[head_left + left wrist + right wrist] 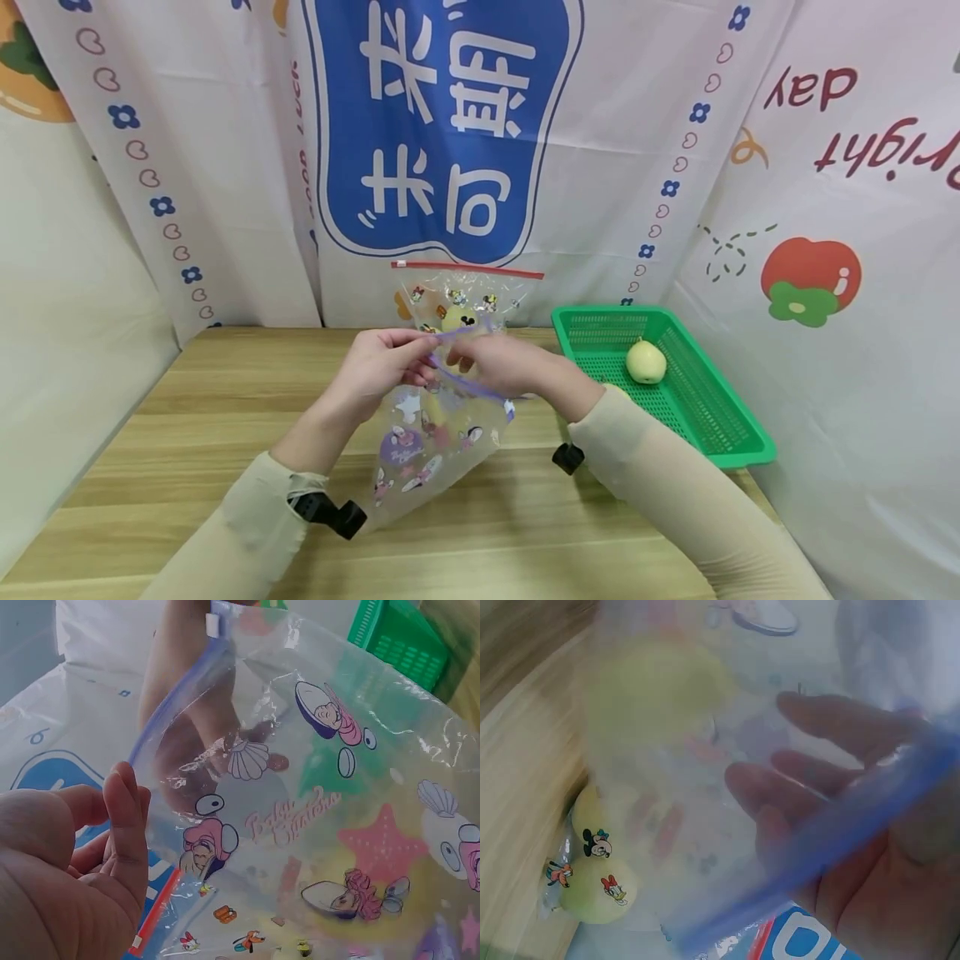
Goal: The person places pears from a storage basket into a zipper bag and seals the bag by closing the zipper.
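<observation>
A clear zip bag [442,450] with a purple zip edge and cartoon prints hangs with its mouth apart. My left hand [386,362] pinches the rim of that bag between thumb and fingers. Through the mouth reaches my right hand [498,362]; in the right wrist view its fingers [825,720] are spread loosely inside the plastic and hold nothing. A pale yellow pear [660,697] shows blurred through the film, low in the bag. Behind stands a second clear bag [517,292] with a red zip, with yellow pears [600,889] inside.
At the right, a green plastic basket [720,400] holds a pear [646,361]; another pear [617,392] is partly hidden by my right arm. The wooden table [225,392] meets a printed cloth [615,125] at the back and sides.
</observation>
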Motion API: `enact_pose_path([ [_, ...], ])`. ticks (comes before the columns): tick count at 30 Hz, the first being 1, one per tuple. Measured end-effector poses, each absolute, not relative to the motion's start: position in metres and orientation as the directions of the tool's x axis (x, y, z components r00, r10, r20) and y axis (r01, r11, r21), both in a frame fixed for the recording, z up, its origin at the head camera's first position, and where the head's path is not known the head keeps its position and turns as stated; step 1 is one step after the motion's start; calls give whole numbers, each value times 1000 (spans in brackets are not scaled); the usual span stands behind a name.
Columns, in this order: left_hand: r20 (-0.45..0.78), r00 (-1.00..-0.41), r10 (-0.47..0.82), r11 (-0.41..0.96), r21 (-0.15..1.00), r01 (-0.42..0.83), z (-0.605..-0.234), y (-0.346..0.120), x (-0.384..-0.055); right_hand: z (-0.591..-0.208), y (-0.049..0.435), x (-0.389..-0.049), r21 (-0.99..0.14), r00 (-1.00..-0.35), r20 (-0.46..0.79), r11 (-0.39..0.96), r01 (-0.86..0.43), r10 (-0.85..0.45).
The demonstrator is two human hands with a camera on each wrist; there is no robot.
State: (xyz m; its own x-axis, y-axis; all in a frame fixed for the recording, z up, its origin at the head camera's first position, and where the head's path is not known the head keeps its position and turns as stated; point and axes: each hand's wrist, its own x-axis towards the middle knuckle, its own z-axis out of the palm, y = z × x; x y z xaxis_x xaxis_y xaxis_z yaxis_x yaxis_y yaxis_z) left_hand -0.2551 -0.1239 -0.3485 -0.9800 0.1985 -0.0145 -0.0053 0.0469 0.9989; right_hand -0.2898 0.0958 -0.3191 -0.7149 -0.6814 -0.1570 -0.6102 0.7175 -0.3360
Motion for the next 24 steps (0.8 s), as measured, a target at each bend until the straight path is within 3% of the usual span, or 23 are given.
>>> enact_pose_path([
  [6,-15,-982,188,44,999,-7,-351,-130,-255,-308,112,-290,-401,-696,-139,683,-611,-705],
  [18,-29,-981,191,45,999,-21,-353,-138,-253,-291,201,-315,-475,-858,-61,771,-425,-510],
  [24,-34,-982,187,52,998,-25,-353,-139,-251,-304,248,-332,-482,-905,-101,816,-318,-413],
])
